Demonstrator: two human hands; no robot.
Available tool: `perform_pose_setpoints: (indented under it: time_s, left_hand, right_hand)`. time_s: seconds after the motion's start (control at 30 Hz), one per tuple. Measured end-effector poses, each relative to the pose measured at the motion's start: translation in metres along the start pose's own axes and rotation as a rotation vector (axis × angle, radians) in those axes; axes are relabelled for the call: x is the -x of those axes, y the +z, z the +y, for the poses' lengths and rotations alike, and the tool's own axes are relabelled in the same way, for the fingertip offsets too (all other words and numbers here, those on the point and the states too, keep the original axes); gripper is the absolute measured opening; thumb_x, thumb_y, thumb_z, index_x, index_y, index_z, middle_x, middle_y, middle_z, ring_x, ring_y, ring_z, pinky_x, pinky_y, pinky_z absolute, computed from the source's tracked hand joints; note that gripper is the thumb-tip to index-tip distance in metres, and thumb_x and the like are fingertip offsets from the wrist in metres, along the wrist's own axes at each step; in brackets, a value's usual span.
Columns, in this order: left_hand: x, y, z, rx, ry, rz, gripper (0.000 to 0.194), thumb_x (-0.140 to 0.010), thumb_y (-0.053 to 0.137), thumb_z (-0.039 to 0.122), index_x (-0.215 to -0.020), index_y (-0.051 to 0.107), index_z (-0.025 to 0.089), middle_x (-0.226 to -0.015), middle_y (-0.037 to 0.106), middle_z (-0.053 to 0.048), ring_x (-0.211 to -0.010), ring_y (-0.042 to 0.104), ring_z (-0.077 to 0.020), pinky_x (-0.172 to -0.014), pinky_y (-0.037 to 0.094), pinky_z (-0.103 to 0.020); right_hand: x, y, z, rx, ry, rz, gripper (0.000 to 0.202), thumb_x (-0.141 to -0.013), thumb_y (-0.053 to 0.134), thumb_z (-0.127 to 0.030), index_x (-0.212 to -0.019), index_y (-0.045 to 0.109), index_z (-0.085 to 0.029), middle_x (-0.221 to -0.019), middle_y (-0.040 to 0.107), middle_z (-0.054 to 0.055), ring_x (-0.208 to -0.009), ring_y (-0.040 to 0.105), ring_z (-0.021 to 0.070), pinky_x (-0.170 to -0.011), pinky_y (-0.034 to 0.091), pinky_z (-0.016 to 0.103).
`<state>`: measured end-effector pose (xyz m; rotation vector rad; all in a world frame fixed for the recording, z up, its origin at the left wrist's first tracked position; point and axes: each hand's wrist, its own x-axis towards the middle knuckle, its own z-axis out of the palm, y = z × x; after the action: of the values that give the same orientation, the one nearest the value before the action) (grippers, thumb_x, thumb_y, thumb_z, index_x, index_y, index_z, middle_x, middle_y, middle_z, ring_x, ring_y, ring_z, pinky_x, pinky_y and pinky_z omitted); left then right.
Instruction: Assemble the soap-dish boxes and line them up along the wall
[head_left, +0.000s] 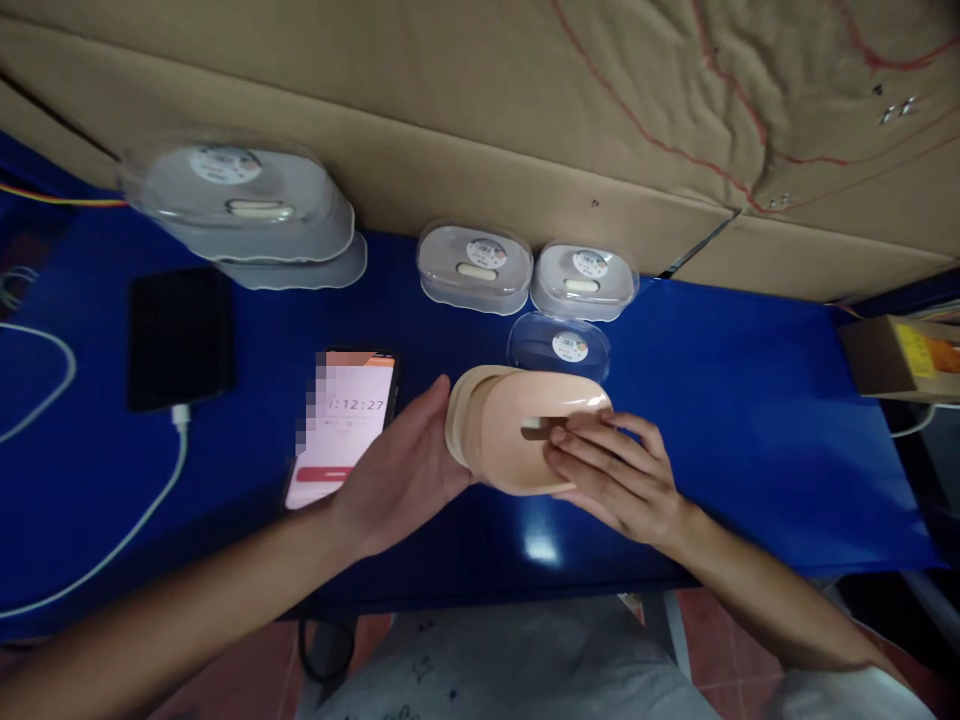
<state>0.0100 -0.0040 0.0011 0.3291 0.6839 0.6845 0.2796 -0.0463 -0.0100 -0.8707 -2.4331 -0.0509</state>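
Note:
Above the table's front half I hold a peach oval plastic box (504, 440) with a slot in its face, layered against cream-coloured oval parts (459, 420) at its left end. My left hand (412, 460) cups that left end, thumb up along the side and fingers mostly hidden underneath. The fingers of my right hand (619, 470) lie over the right part of the peach face, by the slot, with the thumb below the edge. Just behind the box a clear oval lid (559, 343) with a round label rests on the blue table (750, 430).
Two grey oval boxes with clear lids (476, 268) (583, 278) stand at the back, and a stack of similar boxes (285, 215) is at back left. A lit phone (341, 425), a black device (180, 340) and a white cable (161, 510) lie left. Cardboard (480, 150) lines the back.

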Motion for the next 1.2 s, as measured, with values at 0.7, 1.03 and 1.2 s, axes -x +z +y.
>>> perform_pose_setpoints:
  time_s: [0.7, 1.03, 1.2]
  left_hand:
    - [-0.003, -0.006, -0.004, -0.089, 0.064, 0.042, 0.041, -0.096, 0.075, 0.043, -0.131, 0.074, 0.022, -0.132, 0.079, -0.012, -0.133, 0.068, -0.038, -0.109, 0.058, -0.05]
    - [-0.004, -0.003, 0.018, -0.112, 0.184, 0.348, 0.023, -0.094, 0.07, 0.042, -0.085, 0.077, 0.022, -0.092, 0.082, -0.004, -0.102, 0.077, -0.0267, -0.079, 0.062, -0.029]
    - [-0.007, -0.004, 0.014, -0.136, 0.086, 0.332, 0.028, -0.096, 0.072, 0.047, -0.1, 0.082, 0.021, -0.099, 0.083, -0.004, -0.098, 0.074, -0.0227, -0.075, 0.059, -0.025]
  right_hand:
    - [0.003, 0.015, 0.006, -0.072, 0.024, -0.113, 0.063, -0.113, 0.056, -0.04, -0.17, 0.037, -0.021, -0.153, 0.068, 0.011, -0.147, 0.059, 0.0267, -0.12, 0.048, 0.045]
    - [0.009, 0.027, 0.036, 0.025, 0.444, -0.153, 0.063, -0.108, 0.061, -0.048, -0.165, 0.04, -0.031, -0.151, 0.061, 0.016, -0.145, 0.056, 0.0387, -0.12, 0.04, 0.061]
    - [0.009, 0.025, 0.032, 0.025, 0.415, -0.179, 0.058, -0.105, 0.066, -0.049, -0.157, 0.049, -0.03, -0.158, 0.051, 0.019, -0.154, 0.046, 0.0434, -0.12, 0.04, 0.065]
